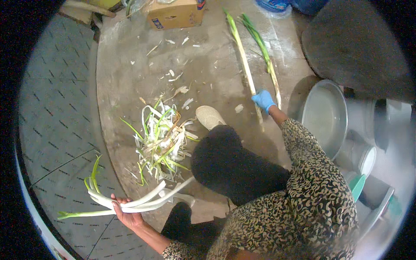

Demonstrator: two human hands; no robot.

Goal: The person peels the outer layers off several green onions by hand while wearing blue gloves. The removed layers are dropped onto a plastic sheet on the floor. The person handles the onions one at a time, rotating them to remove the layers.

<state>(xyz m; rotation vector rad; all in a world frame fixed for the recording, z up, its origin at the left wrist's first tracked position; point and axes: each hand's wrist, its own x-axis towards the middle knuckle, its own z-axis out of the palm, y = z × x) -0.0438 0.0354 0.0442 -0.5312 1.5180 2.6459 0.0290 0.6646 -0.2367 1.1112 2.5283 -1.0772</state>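
Observation:
Bare of any glove, my left hand (127, 213) grips several peeled green onion stalks (149, 198) at the lower left, their white parts pointing right and pale green ends left. My right hand (264, 100), in a blue glove, is closed around the lower white part of a long, unpeeled green onion (242, 53) on the floor. Beside it, to the right, lies another long green onion (266, 58) with darker green leaves. A heap of white and green onion peelings (162, 139) lies on the floor between my hands.
A cardboard box (175, 16) stands at the top. A large metal basin (325, 118) and a white bucket (367, 159) are at the right. My shoe (209, 117) rests beside the heap. Printed grey boards (58, 130) cover the left; peel scraps (175, 77) dot the concrete floor.

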